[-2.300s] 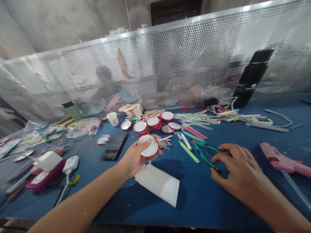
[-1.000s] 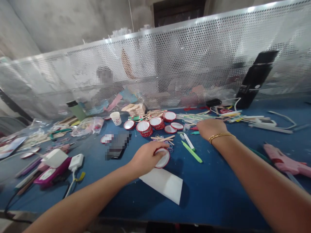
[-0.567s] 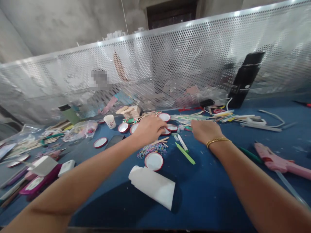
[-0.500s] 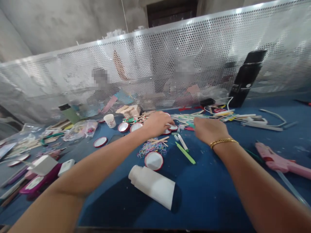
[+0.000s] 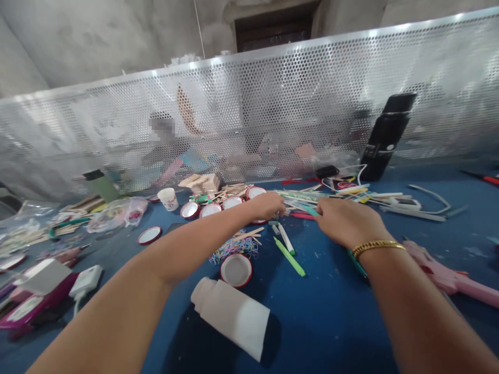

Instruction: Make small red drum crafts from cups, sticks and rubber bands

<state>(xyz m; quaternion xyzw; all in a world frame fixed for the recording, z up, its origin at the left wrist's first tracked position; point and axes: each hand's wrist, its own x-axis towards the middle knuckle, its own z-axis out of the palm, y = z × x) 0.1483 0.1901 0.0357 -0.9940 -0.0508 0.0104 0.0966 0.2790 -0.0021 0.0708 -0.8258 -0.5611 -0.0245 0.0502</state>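
My left hand [image 5: 268,205] reaches over the round lids at mid-table, its fingers curled together. Whatever is in them is too small to make out. My right hand [image 5: 348,219], a gold bracelet at its wrist, is closed at one end of a slim teal item [image 5: 309,209] that points toward the left hand. Below the hands lie a bright green pen-like stick [image 5: 289,256] and a white stick [image 5: 286,238]. Nearer me are a pile of coloured rubber bands [image 5: 230,249], a red-rimmed white lid [image 5: 236,270] and a white bottle-shaped piece [image 5: 232,316] on its side.
A pink glue gun [image 5: 448,270] lies at the right, a black bottle-like object [image 5: 385,137] stands behind it. Thin sticks [image 5: 307,196] spread beyond the hands. A paper cup [image 5: 168,199] and a white charger [image 5: 86,280] are at left. A perforated metal screen [image 5: 241,119] closes the back.
My left hand has moved a little right, toward the right hand. The view has shifted slightly, so table items sit lower and further left. More of the teal item shows.
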